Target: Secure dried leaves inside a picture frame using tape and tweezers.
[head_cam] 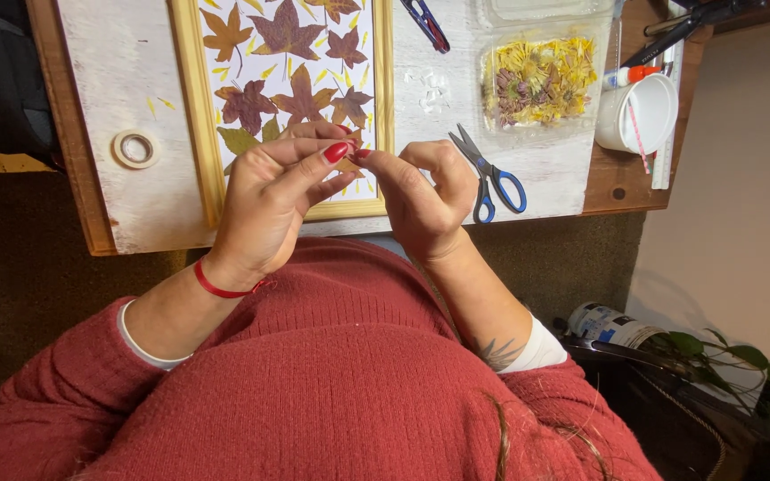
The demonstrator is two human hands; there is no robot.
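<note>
My left hand (269, 200), with red nails and a red cord at the wrist, meets my right hand (425, 200) just above the table's near edge. The fingertips of both hands pinch a tiny piece (356, 157) between them; it is too small to tell what it is. Right behind the hands lies a light wooden frame (196, 107) holding white paper with pressed maple leaves (300, 98) in brown, purple and green and small yellow petals. My hands hide the frame's near part.
Blue-handled scissors (492, 174) lie right of my right hand. A tape roll (135, 149) sits left of the frame. Farther back: small snips (425, 22), a clear box of dried flowers (541, 80), a white cup (639, 111), a glue tube (630, 76). A potted plant (715, 352) stands lower right.
</note>
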